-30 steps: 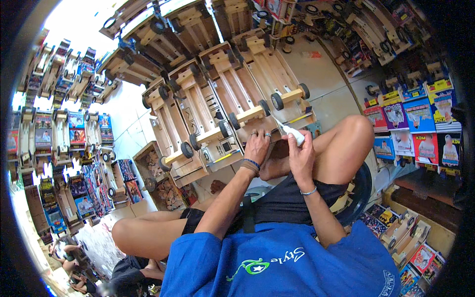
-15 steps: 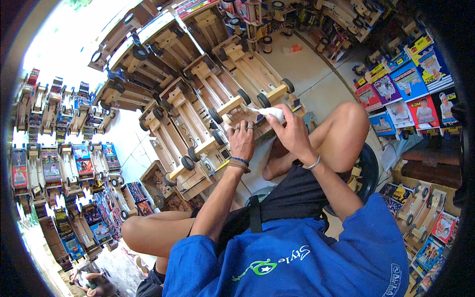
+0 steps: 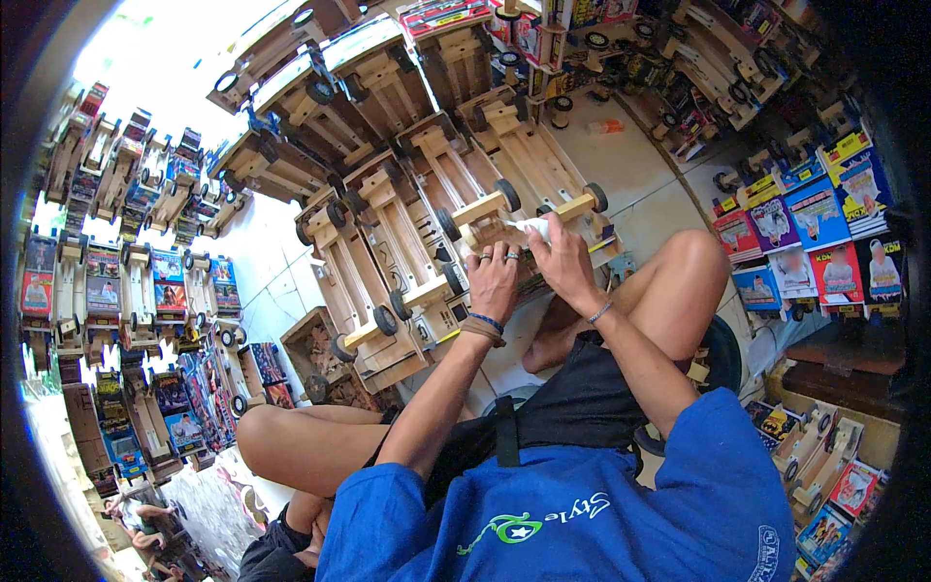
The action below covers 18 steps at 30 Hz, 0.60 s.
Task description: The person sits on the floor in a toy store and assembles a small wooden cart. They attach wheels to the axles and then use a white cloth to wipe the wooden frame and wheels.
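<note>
My right hand [image 3: 562,260] is closed round a white squeeze bottle [image 3: 539,229]. The bottle lies tilted, its thin nozzle pointing left toward the near end of an upturned wooden toy truck [image 3: 454,177]. On that end my left hand [image 3: 493,281] rests with bent fingers gripping the truck's edge; its fingertips are partly hidden. A small pale wooden round piece [image 3: 470,234] shows just beyond the left fingers. The truck has a pale axle block [image 3: 481,208] with black wheels. To its right another upturned toy truck [image 3: 543,160] lies alongside.
More upturned toy trucks [image 3: 373,233] lie in a row to the left. Stacked toy trucks [image 3: 136,281] line the left side, and printed panels [image 3: 815,218] stand at the right. A wooden box of scraps [image 3: 325,354] sits by my left knee. Another person's leg [image 3: 301,524] shows at lower left.
The view has shifted, so the scene sits lower and a little to the right. The bottle's nozzle stays near the same truck end; both hands keep nearly the same pose.
</note>
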{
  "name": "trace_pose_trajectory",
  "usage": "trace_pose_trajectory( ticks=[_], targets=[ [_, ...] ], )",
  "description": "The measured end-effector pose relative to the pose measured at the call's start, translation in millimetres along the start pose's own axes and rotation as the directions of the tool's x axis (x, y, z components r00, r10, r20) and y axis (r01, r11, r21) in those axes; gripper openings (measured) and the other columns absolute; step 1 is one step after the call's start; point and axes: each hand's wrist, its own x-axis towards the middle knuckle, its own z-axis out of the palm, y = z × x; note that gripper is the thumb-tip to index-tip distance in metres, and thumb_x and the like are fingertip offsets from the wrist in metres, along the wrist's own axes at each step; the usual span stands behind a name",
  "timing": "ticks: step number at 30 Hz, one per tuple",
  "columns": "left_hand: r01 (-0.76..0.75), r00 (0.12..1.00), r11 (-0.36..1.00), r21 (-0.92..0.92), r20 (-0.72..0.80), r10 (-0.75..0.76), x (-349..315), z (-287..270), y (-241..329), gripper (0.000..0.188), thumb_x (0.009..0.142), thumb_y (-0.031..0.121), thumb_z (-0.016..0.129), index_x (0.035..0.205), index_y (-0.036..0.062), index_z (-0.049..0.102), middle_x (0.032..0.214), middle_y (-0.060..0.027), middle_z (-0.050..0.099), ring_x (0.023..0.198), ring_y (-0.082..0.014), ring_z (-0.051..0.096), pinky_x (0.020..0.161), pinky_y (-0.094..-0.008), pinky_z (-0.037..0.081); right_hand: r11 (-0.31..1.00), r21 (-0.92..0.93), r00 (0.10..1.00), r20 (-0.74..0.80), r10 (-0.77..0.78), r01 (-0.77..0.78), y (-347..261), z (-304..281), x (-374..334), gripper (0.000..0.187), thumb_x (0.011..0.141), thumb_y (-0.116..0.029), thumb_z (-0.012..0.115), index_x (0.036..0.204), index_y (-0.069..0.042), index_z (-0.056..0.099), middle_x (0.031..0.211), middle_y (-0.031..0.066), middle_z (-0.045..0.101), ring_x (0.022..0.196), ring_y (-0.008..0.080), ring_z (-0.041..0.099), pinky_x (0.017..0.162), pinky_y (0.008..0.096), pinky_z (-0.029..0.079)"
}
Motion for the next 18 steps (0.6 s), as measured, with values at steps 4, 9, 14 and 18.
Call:
trace_pose_trajectory(
  ticks=[4,9,14,18],
  targets=[
    [0.001,1.000,1.000,-0.011,-0.022,-0.001,0.2,-0.6,-0.8,0.030,0.083,0.014,0.055,0.112,0.0082,0.057,0.103,-0.0081,0.056,0.099,-0.0238,0.056,0.081,-0.0406,0.038,0.999,-0.040,1.000,0.002,-0.001,0.001,3.9,7.8,3.2,0.024,0.095,-0.024,0.057,0.098,-0.001,0.053,0.083,0.0221,0.066,0.079,0.0426,0.064,0.065,0.0479,0.049],
    [0.035,0.999,0.999,-0.015,0.038,-0.035,-0.3,-2.4,1.2,0.033,0.084,0.015,0.055,0.116,0.0102,0.056,0.104,-0.0066,0.055,0.103,-0.0236,0.056,0.084,-0.0415,0.038,1.000,-0.027,1.000,-0.016,-0.002,0.001,4.7,13.8,4.6,0.023,0.094,-0.023,0.057,0.097,-0.001,0.052,0.080,0.0217,0.065,0.078,0.0426,0.063,0.064,0.0483,0.049],
    [0.018,1.000,1.000,-0.017,-0.006,-0.018,0.5,-2.5,1.6,0.025,0.084,0.015,0.054,0.109,0.0088,0.058,0.100,-0.0073,0.055,0.097,-0.0235,0.057,0.079,-0.0413,0.038,1.000,-0.012,0.999,-0.035,0.000,0.000,4.6,15.4,5.6,0.023,0.094,-0.022,0.058,0.096,-0.001,0.052,0.079,0.0235,0.064,0.076,0.0434,0.063,0.063,0.0490,0.048],
    [0.031,0.999,0.999,-0.032,0.010,-0.031,1.5,-4.2,2.1,0.026,0.084,0.015,0.054,0.110,0.0090,0.057,0.100,-0.0072,0.055,0.099,-0.0237,0.057,0.082,-0.0414,0.038,1.000,-0.002,0.999,-0.042,0.014,-0.014,4.2,15.3,5.3,0.023,0.094,-0.022,0.058,0.095,0.000,0.053,0.079,0.0243,0.064,0.076,0.0444,0.063,0.063,0.0497,0.048]
  ],
)
